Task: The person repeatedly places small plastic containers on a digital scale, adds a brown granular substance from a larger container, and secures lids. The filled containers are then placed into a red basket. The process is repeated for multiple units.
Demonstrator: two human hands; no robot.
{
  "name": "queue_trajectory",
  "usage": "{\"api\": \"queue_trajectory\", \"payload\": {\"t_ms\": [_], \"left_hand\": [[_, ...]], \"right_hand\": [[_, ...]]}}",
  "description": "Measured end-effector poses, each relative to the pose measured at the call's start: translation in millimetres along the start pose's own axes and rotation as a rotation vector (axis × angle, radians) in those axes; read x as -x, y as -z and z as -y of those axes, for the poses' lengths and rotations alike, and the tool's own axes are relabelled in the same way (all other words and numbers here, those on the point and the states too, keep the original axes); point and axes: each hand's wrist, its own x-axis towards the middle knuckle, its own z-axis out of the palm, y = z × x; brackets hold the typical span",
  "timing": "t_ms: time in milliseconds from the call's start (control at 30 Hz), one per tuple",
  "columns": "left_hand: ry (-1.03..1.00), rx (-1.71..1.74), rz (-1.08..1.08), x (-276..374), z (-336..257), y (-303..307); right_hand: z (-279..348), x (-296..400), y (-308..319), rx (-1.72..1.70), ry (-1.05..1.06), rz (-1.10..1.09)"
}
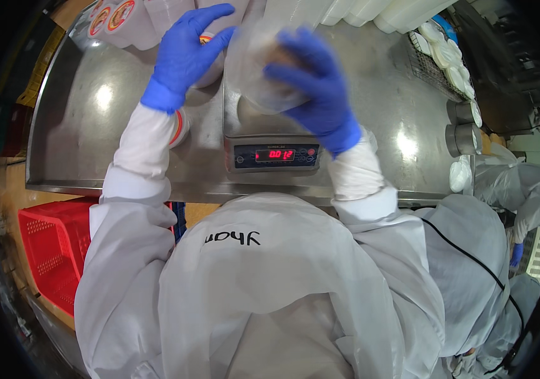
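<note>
My right hand [322, 90], in a blue glove, is blurred by motion and grips a translucent plastic tub [256, 76]. Something brownish shows in or through the tub, too smeared to name. Beneath it stands a bench scale [274, 130] with red digits lit on its front panel. My left hand [180, 59], gloved in blue too, is raised left of the scale with thumb and fingers apart and nothing between them. Behind its fingers is a labelled plastic tub [211, 71], partly hidden. Another labelled tub [182, 128] shows beside my left wrist.
Labelled tubs [130, 23] line the far left of the steel table [94, 142]. Stacked translucent containers [393, 14] lie at the far right. A wire basket [436, 80] holds white items. A red crate [54, 251] is below left. Co-workers [516, 184] are at right.
</note>
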Motion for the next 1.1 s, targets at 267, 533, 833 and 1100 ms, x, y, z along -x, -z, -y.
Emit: {"api": "queue_trajectory", "payload": {"t_ms": [267, 533, 833, 1100], "left_hand": [[0.42, -0.599, 0.544, -2.2, 137.9, -46.9], [0.265, -0.374, 0.486, -13.5, 169.1, -48.6], [-0.164, -0.437, 0.684, 13.9, -49.2, -78.6], [-0.064, -0.253, 0.472, 20.2, -48.5, -96.9]], "right_hand": [[34.1, -0.5, 58.9, 0.325, -0.013, -0.076], [29.5, 62.3, 26.3, -0.593, -1.082, -0.305], [18.4, 60.2, -30.2, -1.155, -1.395, -0.583], [-9.0, 69.9, -39.2, -1.003, -1.323, -0.413]]}}
